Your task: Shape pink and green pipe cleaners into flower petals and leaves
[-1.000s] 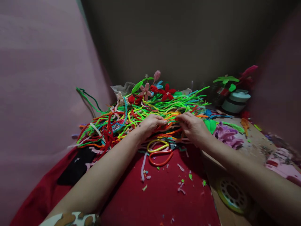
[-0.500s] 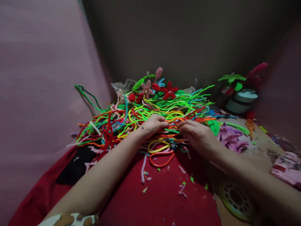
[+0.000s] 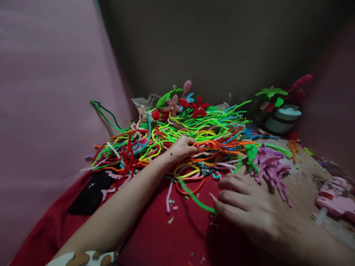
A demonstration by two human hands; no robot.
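A bright green pipe cleaner runs through my right hand, which is closed round it in front of the pile; one end sticks out to the left and a blurred end shows above the fingers. My left hand rests on the heap, fingers closed at the orange pipe cleaners; its exact hold is partly hidden. Between the hands lies a pair of scissors with yellow and red handles on the red cloth. Multicoloured pipe cleaners are heaped beyond them.
Fuzzy flowers sit on top of the heap. To the right are purple pipe-cleaner pieces, a pale blue lidded jar and a pink glue gun. A black flat item lies left. Scraps dot the cloth.
My right hand has drawn back from the heap toward me, bringing a green pipe cleaner with it. The left hand stays almost in place on the heap.
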